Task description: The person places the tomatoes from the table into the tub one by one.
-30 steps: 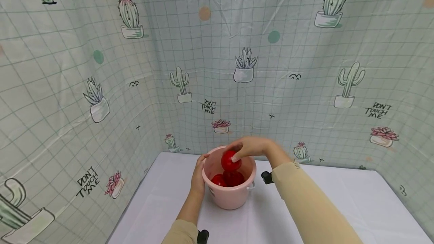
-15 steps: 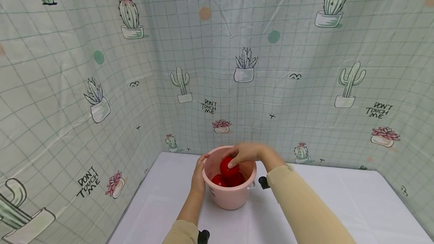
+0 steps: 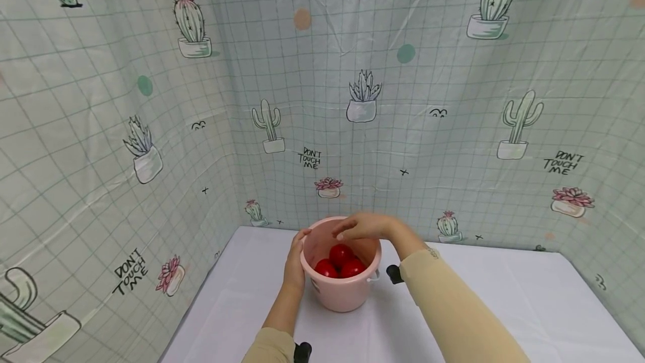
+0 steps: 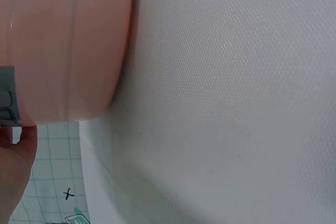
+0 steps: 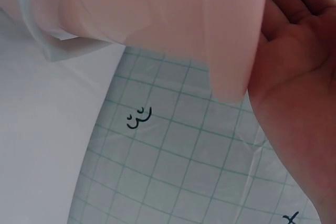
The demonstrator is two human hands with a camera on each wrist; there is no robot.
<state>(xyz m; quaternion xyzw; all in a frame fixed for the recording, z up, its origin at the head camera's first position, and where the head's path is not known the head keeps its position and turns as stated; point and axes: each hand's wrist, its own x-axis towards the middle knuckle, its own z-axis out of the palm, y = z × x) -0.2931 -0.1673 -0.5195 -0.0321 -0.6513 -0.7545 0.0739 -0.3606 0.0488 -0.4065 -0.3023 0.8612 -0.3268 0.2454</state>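
A pink bucket (image 3: 339,294) stands upright on the table. My left hand (image 3: 295,262) holds its left side, fingertips at the rim. In the left wrist view, part of that hand (image 4: 16,171) shows against the bucket's wall (image 4: 58,45). Inside lie three glossy red round things: one at the back (image 3: 341,254), one at the left (image 3: 326,268), one at the right (image 3: 352,267). My right hand (image 3: 367,226) hovers over the back right of the rim, fingers bent loosely with nothing between them. The right wrist view shows its palm (image 5: 299,61) beside the bucket's edge (image 5: 231,40).
A white table (image 3: 443,307) extends on both sides of the bucket. Behind and to the left hangs a gridded cloth (image 3: 312,83) printed with cacti. The bucket's pale handle (image 3: 373,277) hangs at its right side.
My right hand lowered a red round thing into the bucket and let it go; it now rests against the other two. The left hand has stayed at the rim.
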